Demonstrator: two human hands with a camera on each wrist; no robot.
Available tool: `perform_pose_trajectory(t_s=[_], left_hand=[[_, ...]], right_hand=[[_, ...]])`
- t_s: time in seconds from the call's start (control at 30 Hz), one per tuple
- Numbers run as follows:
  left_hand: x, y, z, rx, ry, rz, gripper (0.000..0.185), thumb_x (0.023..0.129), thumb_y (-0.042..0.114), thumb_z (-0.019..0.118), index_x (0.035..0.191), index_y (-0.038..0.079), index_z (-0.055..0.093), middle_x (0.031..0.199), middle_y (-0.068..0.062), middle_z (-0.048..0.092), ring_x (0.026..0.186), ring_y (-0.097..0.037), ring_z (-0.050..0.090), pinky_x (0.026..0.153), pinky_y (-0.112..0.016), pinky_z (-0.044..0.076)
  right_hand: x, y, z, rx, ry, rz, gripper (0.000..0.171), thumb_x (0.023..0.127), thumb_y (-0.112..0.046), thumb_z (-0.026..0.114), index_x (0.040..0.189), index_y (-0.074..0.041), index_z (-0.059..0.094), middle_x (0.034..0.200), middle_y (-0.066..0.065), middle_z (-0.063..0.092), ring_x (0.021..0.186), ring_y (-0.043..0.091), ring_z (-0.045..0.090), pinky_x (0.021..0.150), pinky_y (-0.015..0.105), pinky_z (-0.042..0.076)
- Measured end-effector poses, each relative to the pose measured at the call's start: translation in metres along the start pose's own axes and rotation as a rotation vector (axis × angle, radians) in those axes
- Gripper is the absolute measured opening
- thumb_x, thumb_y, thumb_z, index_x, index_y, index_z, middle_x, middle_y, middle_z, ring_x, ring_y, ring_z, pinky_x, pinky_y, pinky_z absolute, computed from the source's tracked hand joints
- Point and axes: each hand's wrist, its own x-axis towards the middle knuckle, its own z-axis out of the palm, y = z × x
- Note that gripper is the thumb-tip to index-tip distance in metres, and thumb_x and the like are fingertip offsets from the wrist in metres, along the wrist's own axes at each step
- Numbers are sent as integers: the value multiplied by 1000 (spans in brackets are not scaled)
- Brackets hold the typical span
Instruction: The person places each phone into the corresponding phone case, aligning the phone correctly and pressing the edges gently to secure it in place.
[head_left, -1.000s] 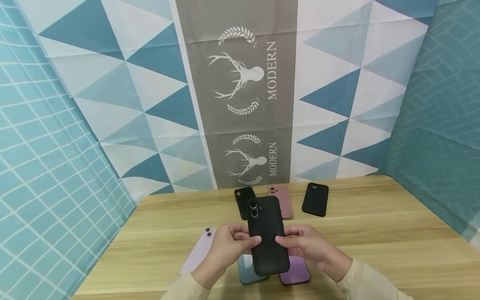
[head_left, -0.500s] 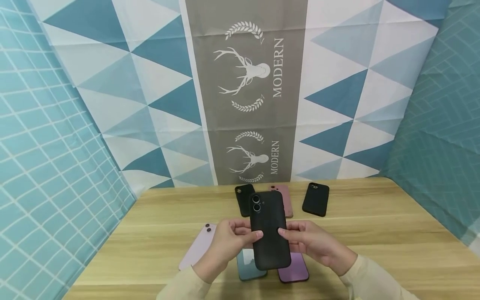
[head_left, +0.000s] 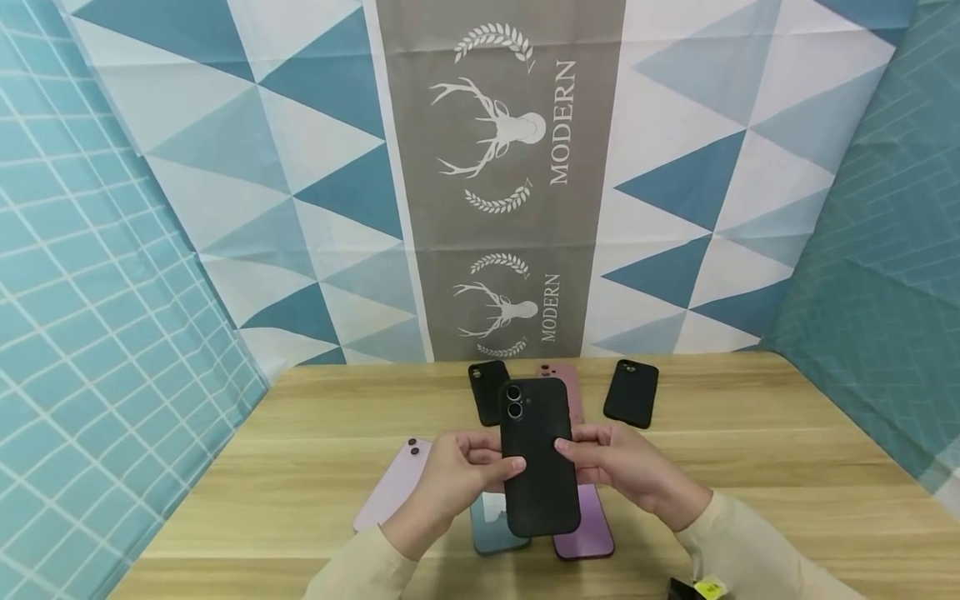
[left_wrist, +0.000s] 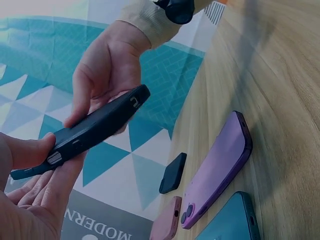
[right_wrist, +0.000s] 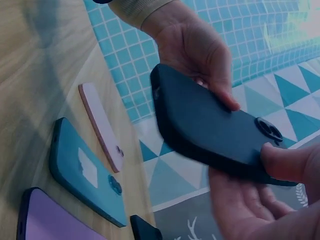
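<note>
A phone in a black case [head_left: 538, 454] is held above the wooden table [head_left: 750, 475], camera lenses up and pointing away from me. My left hand [head_left: 504, 467] pinches its left edge, thumb on the back and fingers underneath. Its right edge is pinched the same way by my right hand [head_left: 577, 454]. In the left wrist view the black phone [left_wrist: 95, 127] lies between the two hands, clear of the table. The right wrist view shows its back [right_wrist: 210, 125] with my thumb near the lenses.
Under the hands lie a lilac phone [head_left: 393, 492], a teal phone [head_left: 495, 529] and a purple phone [head_left: 585, 529]. Further back lie a black case [head_left: 486, 390], a pink case [head_left: 566, 379] and another black case [head_left: 632, 393]. A patterned cloth wall [head_left: 510, 167] stands behind.
The black phone has straightened from a slight tilt and sits a little further from me. Both hands keep the same hold on its edges.
</note>
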Motion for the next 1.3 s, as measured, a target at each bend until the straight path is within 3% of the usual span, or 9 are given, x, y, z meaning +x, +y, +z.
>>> perform_pose_trajectory(t_s=[0.13, 0.23, 0.5, 0.7, 1.0, 1.3], left_hand=[[1, -2, 0, -5, -27, -16, 32, 82, 17, 76, 103, -6, 68, 93, -18, 75, 76, -22, 75, 79, -33, 60], [1, -1, -1, 29, -26, -15, 31, 82, 18, 76, 102, -4, 69, 92, -17, 75, 76, -22, 75, 81, -33, 60], [3, -1, -1, 84, -9, 26, 31, 82, 17, 76, 104, -4, 69, 92, -16, 75, 79, -15, 74, 76, -31, 61], [5, 0, -1, 40, 17, 18, 32, 87, 21, 71, 104, -6, 69, 92, -17, 75, 73, -13, 73, 74, -32, 61], [5, 0, 3, 20, 78, 70, 27, 85, 15, 72, 100, -8, 71, 87, -22, 74, 67, -17, 74, 69, -33, 61], [3, -3, 3, 25, 57, 71, 27, 86, 14, 72, 99, -10, 70, 87, -24, 74, 67, -22, 74, 70, -35, 61]], right_hand=[[-1, 1, -1, 3, 23, -14, 25, 95, -22, 60, 108, -2, 67, 89, -9, 74, 81, 8, 71, 79, 23, 58], [-2, 4, -1, 33, 23, -19, 21, 94, -22, 62, 106, -6, 69, 88, -9, 74, 80, 7, 71, 78, 22, 58], [-2, 5, 0, 38, 43, -20, 23, 94, -22, 62, 107, -3, 67, 87, -9, 74, 79, 7, 72, 78, 23, 58], [-2, 6, 2, 34, 39, -37, 33, 94, -20, 62, 115, 5, 64, 89, -9, 74, 80, 8, 72, 78, 24, 58], [-1, 4, 3, 18, 57, -29, 40, 94, -20, 61, 119, 11, 58, 90, -8, 73, 81, 6, 71, 79, 23, 58], [1, -5, -3, 6, 72, -23, 56, 94, -21, 62, 133, 15, 45, 100, -6, 73, 89, 5, 70, 84, 23, 57]])
